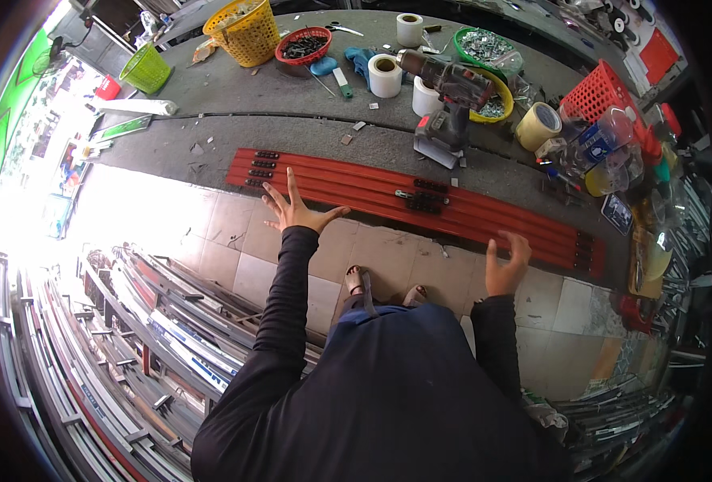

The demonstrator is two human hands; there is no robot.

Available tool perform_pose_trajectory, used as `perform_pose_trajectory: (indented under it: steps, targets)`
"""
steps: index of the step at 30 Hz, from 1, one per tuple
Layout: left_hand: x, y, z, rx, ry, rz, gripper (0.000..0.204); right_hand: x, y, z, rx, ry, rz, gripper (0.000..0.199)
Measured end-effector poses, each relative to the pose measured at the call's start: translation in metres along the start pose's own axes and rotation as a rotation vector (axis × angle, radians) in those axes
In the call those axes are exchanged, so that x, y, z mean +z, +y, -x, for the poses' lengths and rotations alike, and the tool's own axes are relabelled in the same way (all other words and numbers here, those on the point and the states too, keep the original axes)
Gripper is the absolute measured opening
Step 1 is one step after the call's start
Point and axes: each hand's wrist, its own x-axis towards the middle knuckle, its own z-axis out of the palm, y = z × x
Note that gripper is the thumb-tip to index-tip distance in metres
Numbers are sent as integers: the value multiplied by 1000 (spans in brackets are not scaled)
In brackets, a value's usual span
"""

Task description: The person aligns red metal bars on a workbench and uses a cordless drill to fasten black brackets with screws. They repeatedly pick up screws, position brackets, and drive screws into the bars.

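Observation:
Several long red metal profiles (340, 186) lie side by side along the front edge of the grey workbench. Black fittings (261, 167) sit on them in groups near the left end, past the middle and near the right end. A small silvery piece (404, 194) lies by the middle group. My left hand (296, 209) is spread just in front of the profiles' left part, its fingers apart and holding nothing. Nearer their right part, my right hand (509, 263) is raised with thumb and fingers apart, nothing between them.
Behind the profiles a cordless drill (452, 104) stands upright on the bench (235, 128), near tape rolls (385, 76). Baskets of small parts (303, 46) line the back. Bottles (605, 153) and a phone (617, 212) lie right. Racked metal bars (131, 345) fill the lower left.

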Motion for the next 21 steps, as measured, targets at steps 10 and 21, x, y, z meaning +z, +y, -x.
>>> perform_pose_trajectory:
  steps: [10, 21]
  targets:
    - [35, -21, -25, -40, -44, -49, 181, -64, 91, 39, 203, 141, 127, 48]
    - [62, -39, -60, 19, 49, 24, 182, -87, 109, 3, 677, -184, 269, 176]
